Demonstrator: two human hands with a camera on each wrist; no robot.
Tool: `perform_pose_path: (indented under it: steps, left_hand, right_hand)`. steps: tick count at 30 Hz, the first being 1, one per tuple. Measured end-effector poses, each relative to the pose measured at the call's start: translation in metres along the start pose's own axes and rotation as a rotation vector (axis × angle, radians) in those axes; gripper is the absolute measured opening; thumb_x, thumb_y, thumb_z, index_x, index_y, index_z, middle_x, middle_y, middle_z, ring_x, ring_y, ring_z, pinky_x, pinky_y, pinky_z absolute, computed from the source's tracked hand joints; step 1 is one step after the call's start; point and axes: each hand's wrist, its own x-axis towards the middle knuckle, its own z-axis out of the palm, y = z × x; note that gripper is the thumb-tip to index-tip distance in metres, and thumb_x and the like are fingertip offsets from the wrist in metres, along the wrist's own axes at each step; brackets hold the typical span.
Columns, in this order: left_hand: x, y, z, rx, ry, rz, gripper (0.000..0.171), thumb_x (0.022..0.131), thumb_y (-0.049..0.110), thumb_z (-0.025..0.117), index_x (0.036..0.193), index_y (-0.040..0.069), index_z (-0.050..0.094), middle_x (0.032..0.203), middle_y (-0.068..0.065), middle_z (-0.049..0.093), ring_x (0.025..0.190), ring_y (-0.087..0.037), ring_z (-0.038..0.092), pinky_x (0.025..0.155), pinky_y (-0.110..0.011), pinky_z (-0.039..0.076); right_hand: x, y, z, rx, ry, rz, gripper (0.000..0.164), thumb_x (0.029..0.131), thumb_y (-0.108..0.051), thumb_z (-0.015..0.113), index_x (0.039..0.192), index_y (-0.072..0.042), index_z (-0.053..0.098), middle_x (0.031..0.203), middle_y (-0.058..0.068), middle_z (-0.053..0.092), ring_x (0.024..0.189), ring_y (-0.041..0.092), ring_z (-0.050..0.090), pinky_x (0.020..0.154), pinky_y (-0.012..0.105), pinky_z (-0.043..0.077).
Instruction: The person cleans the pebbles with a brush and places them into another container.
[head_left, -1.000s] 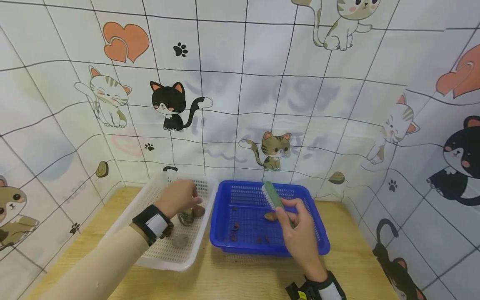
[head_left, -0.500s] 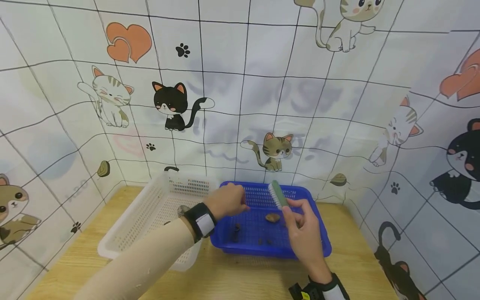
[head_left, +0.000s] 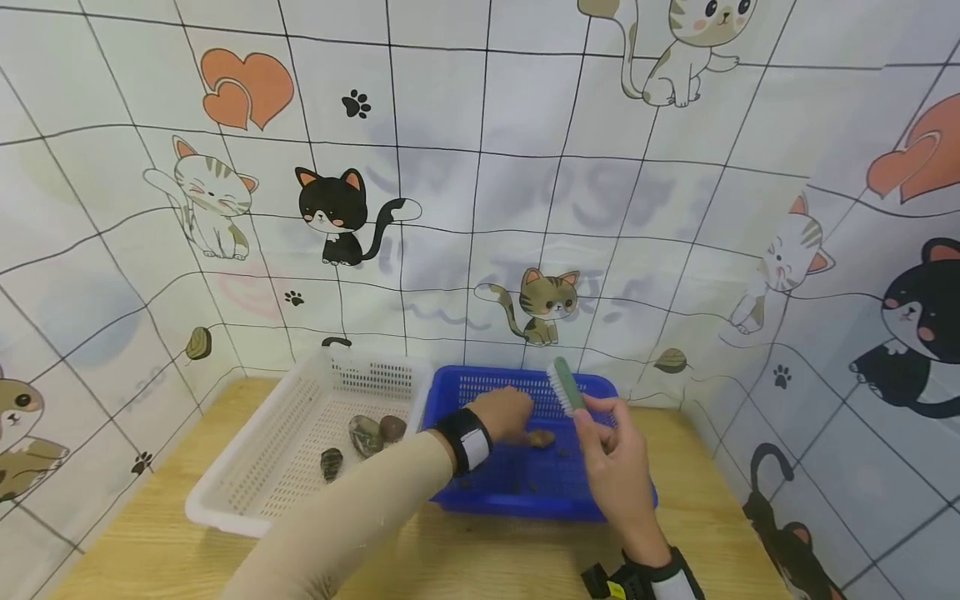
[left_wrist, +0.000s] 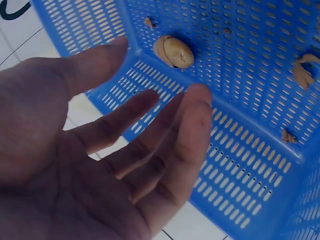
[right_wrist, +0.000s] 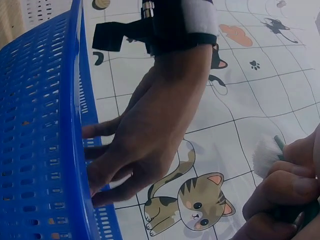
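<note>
My left hand (head_left: 504, 412) reaches down into the blue plastic basket (head_left: 517, 504). In the left wrist view its thumb and fingers are spread and relaxed, with nothing between them. A tan stone (left_wrist: 176, 52) with brown clay stuck to it lies in the basket just beyond the fingertips. My right hand (head_left: 618, 467) grips a green brush (head_left: 572, 385) with white bristles, raised over the basket's right side, bristles facing left. At the lower right of the right wrist view, curled fingers (right_wrist: 285, 187) wrap the brush handle, which is mostly hidden.
A white plastic basket (head_left: 217, 500) stands left of the blue one on the wooden table (head_left: 450, 558). Inside it lie a mottled stone (head_left: 366, 436), a reddish-brown stone (head_left: 392, 428) and a dark striped stone (head_left: 331, 463). Small clay crumbs (left_wrist: 288, 136) dot the blue basket. A cat-printed sheet (head_left: 442, 192) hangs behind.
My left hand has moved right from the stones in the white basket, across into the blue basket, to beside the tan stone. My right hand keeps holding the brush, shifted slightly right.
</note>
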Motion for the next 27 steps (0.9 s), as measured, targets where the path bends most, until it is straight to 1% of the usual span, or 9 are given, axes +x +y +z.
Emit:
perform_pose_path:
  steps: [2,5,8,10,13,18,21,24,27]
  left_hand:
    - [0.008,0.004,0.005,-0.02,-0.021,0.006,0.044,0.095,0.058,0.076,0.089,0.016,0.067,0.072,0.003,0.059,0.061,-0.014,0.053,0.055,-0.032,0.047]
    - [0.017,0.01,0.012,-0.022,-0.039,0.005,0.036,0.098,0.049,0.077,0.111,0.015,0.073,0.087,0.002,0.07,0.073,-0.016,0.063,0.067,-0.035,0.056]
    - [0.025,0.016,0.021,0.008,-0.046,-0.009,0.041,0.099,0.044,0.077,0.131,0.019,0.07,0.116,0.001,0.078,0.103,-0.019,0.074,0.089,-0.041,0.063]
    - [0.024,0.021,0.022,0.039,-0.056,-0.015,0.045,0.098,0.04,0.078,0.137,0.021,0.068,0.132,-0.001,0.076,0.122,-0.023,0.072,0.1,-0.047,0.061]
    - [0.018,0.029,0.019,0.085,-0.068,-0.015,0.052,0.094,0.033,0.085,0.141,0.023,0.066,0.145,-0.004,0.07,0.137,-0.026,0.065,0.105,-0.053,0.059]
    - [0.022,0.034,0.024,0.105,-0.078,0.001,0.057,0.09,0.021,0.088,0.141,0.029,0.066,0.135,0.003,0.075,0.126,-0.019,0.07,0.101,-0.045,0.061]
    - [0.018,0.037,0.022,0.091,-0.098,0.016,0.05,0.092,0.015,0.084,0.137,0.028,0.068,0.122,0.006,0.078,0.108,-0.014,0.072,0.095,-0.039,0.061]
    - [0.012,0.041,0.019,0.059,-0.096,0.021,0.033,0.1,0.013,0.074,0.131,0.022,0.07,0.107,0.003,0.078,0.092,-0.016,0.069,0.086,-0.036,0.06]
    - [0.013,0.042,0.025,0.047,-0.06,0.021,0.019,0.106,0.016,0.065,0.123,0.02,0.073,0.094,0.003,0.073,0.082,-0.017,0.063,0.078,-0.034,0.058]
  right_hand:
    - [0.0,-0.001,-0.001,0.002,0.002,-0.011,0.025,0.112,-0.026,0.06,0.134,-0.014,0.061,0.056,-0.007,0.037,0.04,0.0,0.027,0.034,0.02,0.021]
    - [0.0,-0.002,-0.002,0.004,0.004,-0.005,0.025,0.112,-0.027,0.06,0.133,-0.015,0.061,0.057,-0.007,0.037,0.041,0.0,0.027,0.034,0.021,0.021]
    - [0.0,-0.002,-0.003,0.003,0.004,0.006,0.025,0.112,-0.028,0.06,0.133,-0.015,0.061,0.057,-0.008,0.037,0.042,0.0,0.027,0.035,0.021,0.021]
    - [-0.001,-0.002,-0.003,0.003,0.004,0.009,0.026,0.112,-0.028,0.06,0.133,-0.014,0.061,0.058,-0.007,0.038,0.042,0.0,0.028,0.035,0.021,0.021]
    - [-0.001,-0.001,-0.003,0.002,0.006,0.01,0.026,0.112,-0.028,0.06,0.133,-0.013,0.061,0.058,-0.007,0.038,0.042,0.001,0.028,0.035,0.022,0.022]
    - [-0.001,-0.002,-0.003,-0.01,0.015,0.011,0.027,0.111,-0.029,0.061,0.133,-0.014,0.062,0.058,-0.006,0.039,0.044,0.004,0.03,0.036,0.024,0.023]
    - [-0.001,-0.004,-0.004,-0.016,0.014,0.015,0.027,0.111,-0.03,0.061,0.133,-0.014,0.062,0.058,-0.005,0.04,0.045,0.004,0.03,0.036,0.025,0.023]
    - [0.0,-0.005,-0.004,-0.018,0.017,0.019,0.028,0.111,-0.03,0.061,0.133,-0.014,0.062,0.058,-0.005,0.04,0.045,0.004,0.03,0.036,0.025,0.023]
    - [0.0,-0.005,-0.005,-0.021,0.024,0.016,0.027,0.111,-0.03,0.061,0.133,-0.014,0.062,0.058,-0.005,0.041,0.045,0.004,0.03,0.036,0.025,0.023]
